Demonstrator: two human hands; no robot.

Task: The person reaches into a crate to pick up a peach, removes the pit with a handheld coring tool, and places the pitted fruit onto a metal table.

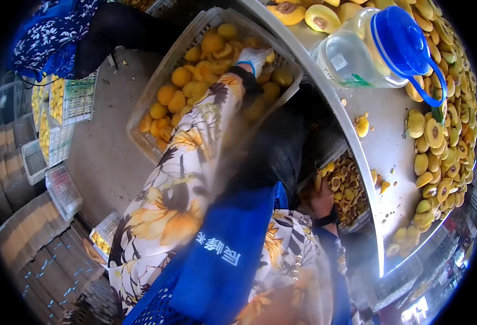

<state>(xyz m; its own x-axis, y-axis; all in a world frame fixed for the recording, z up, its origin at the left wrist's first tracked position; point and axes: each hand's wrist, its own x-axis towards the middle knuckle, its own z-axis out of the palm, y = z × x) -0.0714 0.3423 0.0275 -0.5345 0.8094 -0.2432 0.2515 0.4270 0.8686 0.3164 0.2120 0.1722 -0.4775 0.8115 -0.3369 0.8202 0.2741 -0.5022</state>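
Observation:
My left hand, in a white glove with a blue band at the wrist, reaches into a pale plastic crate of yellow-orange stone fruit. Its fingers curl around a yellow fruit at the crate's far right side. My bare right hand, a black band at its wrist, hangs low beside the table edge. Its fingers are bent beside a heap of fruit halves and scraps in a lower container. What it holds, if anything, is hidden.
A metal table curves along my right, with many halved fruits piled on it. A clear jug with a blue lid stands near its edge. Stacked crates line the left. Another person's patterned sleeve shows at upper left.

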